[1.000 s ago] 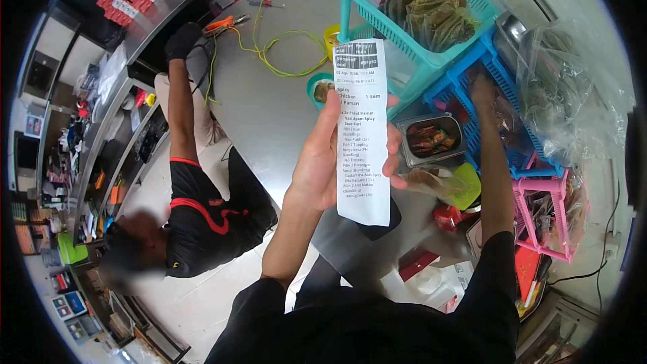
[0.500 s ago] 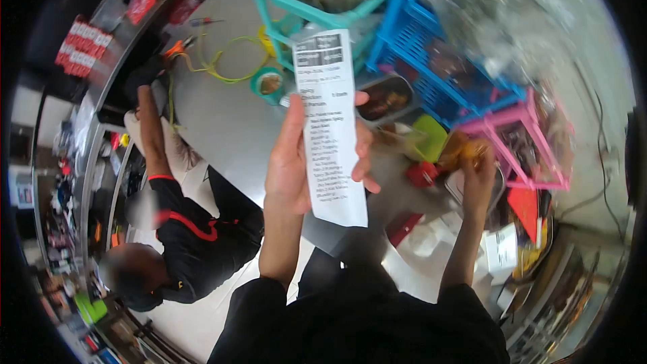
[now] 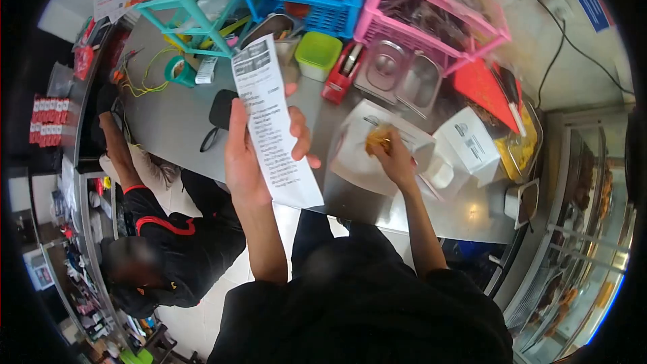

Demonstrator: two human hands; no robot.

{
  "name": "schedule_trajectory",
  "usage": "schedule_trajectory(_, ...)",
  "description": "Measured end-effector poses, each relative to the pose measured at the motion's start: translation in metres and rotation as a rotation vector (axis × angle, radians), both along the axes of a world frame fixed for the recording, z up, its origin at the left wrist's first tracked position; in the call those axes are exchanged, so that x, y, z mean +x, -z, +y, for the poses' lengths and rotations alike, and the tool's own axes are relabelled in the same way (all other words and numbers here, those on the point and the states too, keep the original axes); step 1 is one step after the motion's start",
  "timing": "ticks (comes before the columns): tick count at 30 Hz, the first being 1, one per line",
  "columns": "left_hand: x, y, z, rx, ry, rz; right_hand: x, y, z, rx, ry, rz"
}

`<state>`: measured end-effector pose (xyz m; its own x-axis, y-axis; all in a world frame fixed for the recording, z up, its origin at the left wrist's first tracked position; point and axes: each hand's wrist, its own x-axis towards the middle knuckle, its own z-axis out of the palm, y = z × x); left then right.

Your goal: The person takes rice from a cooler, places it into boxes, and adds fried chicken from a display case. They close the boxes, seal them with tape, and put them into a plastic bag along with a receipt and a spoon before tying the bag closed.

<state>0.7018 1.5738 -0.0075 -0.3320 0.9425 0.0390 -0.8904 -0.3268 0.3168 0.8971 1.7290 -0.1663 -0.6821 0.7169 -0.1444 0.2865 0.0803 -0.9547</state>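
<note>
A long printed receipt (image 3: 280, 135) is held up in my left hand (image 3: 248, 155), its thumb and fingers closed around the paper's edges. Farther right, my right hand (image 3: 396, 162) pinches a small brownish-yellow packet (image 3: 379, 140) over an open white paper box (image 3: 350, 165). What is inside the packet is too small to tell. Beside that box lie a white carton (image 3: 468, 141) with a printed label and a small white container (image 3: 439, 174). Behind them are a red tape dispenser (image 3: 342, 72) and a green-lidded tub (image 3: 318, 54).
Teal (image 3: 180, 8), blue (image 3: 296, 1) and pink (image 3: 435, 13) racks line the back of the metal counter (image 3: 306, 104). Metal trays (image 3: 404, 79) and a red board (image 3: 485, 91) stand at right. A co-worker (image 3: 182, 236) in black is at the left; a glass display case (image 3: 579, 263) is right.
The view has turned toward the right and the counter's front. My right hand has moved from beside the pink rack to over the white box with the packet. My left hand still holds the receipt.
</note>
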Motion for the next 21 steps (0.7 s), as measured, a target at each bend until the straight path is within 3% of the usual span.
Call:
schedule_trajectory(5, 0.038, 0.0, -0.014, -0.011, -0.041, 0.001, -0.012, 0.018, -0.003, -0.152, -0.164, 0.229)
schedule_trajectory(7, 0.048, -0.002, -0.02, -0.021, -0.055, 0.012, -0.013, 0.006, -0.008, 0.045, -0.149, 0.075)
schedule_trajectory(10, 0.059, -0.004, -0.021, -0.026, -0.074, 0.124, -0.012, 0.009, -0.011, 0.192, -0.126, 0.155)
schedule_trajectory(14, 0.073, -0.005, -0.016, -0.041, -0.052, 0.03, 0.0, 0.003, -0.002, 0.305, -0.164, 0.051)
schedule_trajectory(16, 0.079, -0.007, -0.012, -0.05, -0.049, 0.049, 0.034, -0.034, -0.008, 0.276, -0.007, 0.212)
schedule_trajectory(19, 0.087, -0.011, -0.007, -0.087, -0.058, 0.116, 0.091, -0.07, -0.007, 0.569, 0.418, 0.217)
schedule_trajectory(20, 0.088, -0.012, -0.005, -0.088, -0.071, 0.12, 0.115, -0.042, 0.014, 0.731, 0.528, 0.134)
schedule_trajectory(21, 0.09, -0.013, -0.003, -0.08, -0.054, 0.124, 0.126, -0.034, 0.022, 0.671, 0.62, 0.115)
